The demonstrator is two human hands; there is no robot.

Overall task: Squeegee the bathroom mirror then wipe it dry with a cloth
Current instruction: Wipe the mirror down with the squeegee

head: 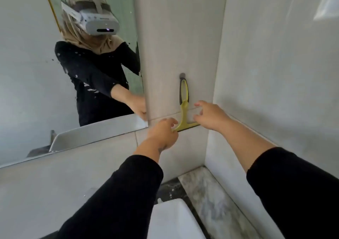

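A yellow-green squeegee (184,108) hangs by its looped handle from a dark hook (182,75) on the tiled wall, right of the mirror (36,73). My left hand (162,134) pinches the left end of its blade bar. My right hand (211,114) hovers at the right end of the bar, fingers spread, not clearly touching it. The mirror carries water droplets and reflects a person in black sleeves wearing a headset. No cloth is in view.
A white sink rim (172,218) sits low in the middle. A marble-patterned countertop (207,198) runs to its right. A tiled side wall (275,73) closes in on the right, forming a corner just behind the squeegee.
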